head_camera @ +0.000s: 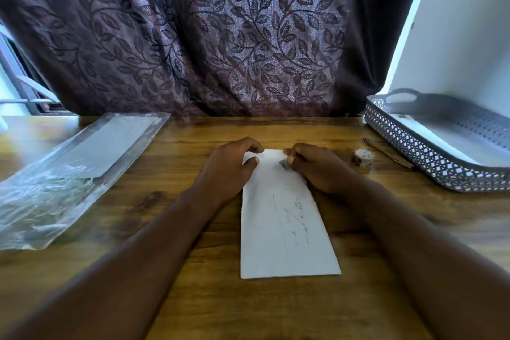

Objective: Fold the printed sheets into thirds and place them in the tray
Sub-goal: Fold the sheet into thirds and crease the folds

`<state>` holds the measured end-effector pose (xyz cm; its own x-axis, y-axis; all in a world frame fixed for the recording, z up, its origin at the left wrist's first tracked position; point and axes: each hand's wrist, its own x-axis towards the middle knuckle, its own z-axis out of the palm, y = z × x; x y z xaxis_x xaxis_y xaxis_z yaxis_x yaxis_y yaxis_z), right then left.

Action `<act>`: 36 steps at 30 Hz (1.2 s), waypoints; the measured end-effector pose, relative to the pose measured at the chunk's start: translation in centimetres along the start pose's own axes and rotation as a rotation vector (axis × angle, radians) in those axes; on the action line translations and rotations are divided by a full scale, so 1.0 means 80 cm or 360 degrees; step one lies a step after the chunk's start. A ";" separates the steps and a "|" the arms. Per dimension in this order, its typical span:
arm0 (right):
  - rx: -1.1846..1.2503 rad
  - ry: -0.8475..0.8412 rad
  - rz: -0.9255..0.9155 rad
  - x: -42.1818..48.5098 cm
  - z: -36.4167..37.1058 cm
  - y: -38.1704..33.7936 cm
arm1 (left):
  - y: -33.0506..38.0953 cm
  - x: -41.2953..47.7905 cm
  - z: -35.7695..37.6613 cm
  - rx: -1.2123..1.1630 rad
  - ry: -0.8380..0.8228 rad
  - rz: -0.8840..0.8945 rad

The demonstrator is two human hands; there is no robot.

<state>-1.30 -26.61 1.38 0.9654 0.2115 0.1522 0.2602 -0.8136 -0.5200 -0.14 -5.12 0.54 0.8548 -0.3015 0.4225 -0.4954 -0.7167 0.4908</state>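
A folded white printed sheet [284,229] lies lengthwise on the wooden table, a long narrow strip with faint print showing through. My left hand [229,168] presses on its far left corner, thumb on the paper. My right hand [317,167] rests on its far right corner, fingertips pinching at a small green mark on the paper. The grey lattice tray [419,152] stands at the right, with white folded paper inside.
A clear plastic sleeve [69,174] holding grey sheets lies at the left. A small roll of patterned tape [363,159] and a thin stick [386,153] sit between my right hand and the tray. A patterned curtain hangs behind the table.
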 end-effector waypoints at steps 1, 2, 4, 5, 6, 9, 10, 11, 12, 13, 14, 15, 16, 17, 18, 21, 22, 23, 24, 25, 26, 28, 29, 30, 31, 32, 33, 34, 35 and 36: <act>-0.0006 -0.0015 -0.0028 -0.002 -0.002 -0.003 | 0.000 0.000 0.000 0.0030 -0.0002 -0.0012; -0.0015 -0.0041 -0.0053 -0.004 -0.005 -0.005 | 0.000 0.000 -0.001 0.0047 -0.0003 -0.0010; -0.0062 -0.0099 -0.0081 -0.009 -0.009 -0.009 | -0.002 0.000 -0.001 0.0068 -0.0040 0.0011; -0.0075 -0.0110 -0.0099 -0.013 -0.010 -0.010 | -0.002 0.000 -0.001 0.0112 -0.0090 0.0019; -0.0059 -0.0085 -0.0106 -0.016 -0.012 -0.011 | -0.002 0.000 0.000 0.0197 -0.0153 0.0030; 0.0124 0.0248 -0.0009 -0.017 -0.013 -0.010 | 0.003 0.001 0.001 0.0495 -0.0273 0.0014; 0.0214 0.0366 0.0078 -0.016 -0.013 -0.008 | 0.006 0.000 0.001 0.0554 -0.0260 0.0011; 0.0311 0.0443 0.0176 -0.013 -0.014 -0.006 | 0.008 0.000 0.002 0.0594 -0.0234 0.0022; 0.0384 0.0473 0.0260 -0.010 -0.014 -0.004 | 0.012 -0.001 0.002 0.0631 -0.0205 0.0041; 0.0408 0.0455 0.0328 -0.008 -0.014 -0.005 | 0.015 -0.003 0.002 0.0652 -0.0181 0.0058; 0.0377 0.0405 0.0373 -0.006 -0.014 -0.005 | 0.017 -0.004 0.003 0.0659 -0.0163 0.0068; 0.0309 0.0346 0.0392 -0.004 -0.012 -0.007 | 0.020 -0.006 0.004 0.0647 -0.0158 0.0072; 0.0222 0.0293 0.0392 -0.002 -0.010 -0.009 | 0.021 -0.007 0.005 0.0619 -0.0170 0.0074; 0.0139 0.0261 0.0382 0.000 -0.007 -0.010 | 0.023 -0.008 0.006 0.0580 -0.0196 0.0074; 0.0060 0.0243 0.0369 0.002 -0.003 -0.011 | 0.024 -0.008 0.008 0.0537 -0.0231 0.0071; -0.0135 0.0234 0.0340 0.007 0.006 -0.010 | 0.024 -0.007 0.010 0.0450 -0.0278 0.0053; -0.0173 0.0243 0.0334 0.008 0.008 -0.010 | 0.023 -0.007 0.010 0.0430 -0.0276 0.0050; -0.0202 0.0258 0.0336 0.008 0.009 -0.010 | 0.021 -0.006 0.010 0.0409 -0.0273 0.0048; -0.0223 0.0276 0.0342 0.008 0.011 -0.010 | 0.020 -0.006 0.011 0.0387 -0.0269 0.0048; -0.0234 0.0293 0.0352 0.008 0.012 -0.011 | 0.018 -0.006 0.011 0.0363 -0.0263 0.0047; -0.0231 0.0305 0.0360 0.009 0.013 -0.011 | 0.017 -0.005 0.012 0.0340 -0.0255 0.0045; -0.0182 0.0313 0.0362 0.011 0.015 -0.011 | 0.014 -0.005 0.013 0.0314 -0.0244 0.0043; -0.0159 0.0312 0.0364 0.012 0.015 -0.011 | 0.013 -0.004 0.014 0.0308 -0.0243 0.0045; -0.0144 0.0308 0.0362 0.012 0.016 -0.011 | 0.013 -0.003 0.014 0.0310 -0.0247 0.0043; -0.0140 0.0299 0.0363 0.012 0.016 -0.011 | 0.014 -0.003 0.014 0.0314 -0.0253 0.0041; -0.0146 0.0285 0.0359 0.012 0.016 -0.012 | 0.014 -0.003 0.014 0.0322 -0.0262 0.0037; -0.0159 0.0266 0.0357 0.012 0.017 -0.012 | 0.014 -0.003 0.013 0.0329 -0.0271 0.0035; -0.0173 0.0248 0.0353 0.013 0.016 -0.012 | 0.015 -0.003 0.013 0.0333 -0.0281 0.0033; -0.0181 0.0231 0.0352 0.013 0.016 -0.012 | 0.016 -0.003 0.012 0.0333 -0.0294 0.0033; -0.0179 0.0219 0.0350 0.014 0.016 -0.011 | 0.017 -0.004 0.011 0.0334 -0.0313 0.0034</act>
<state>-0.45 -24.96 0.92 0.9856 -0.0462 0.1627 0.0339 -0.8884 -0.4578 -0.92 -6.54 0.41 0.8682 -0.4195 0.2652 -0.4883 -0.8172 0.3061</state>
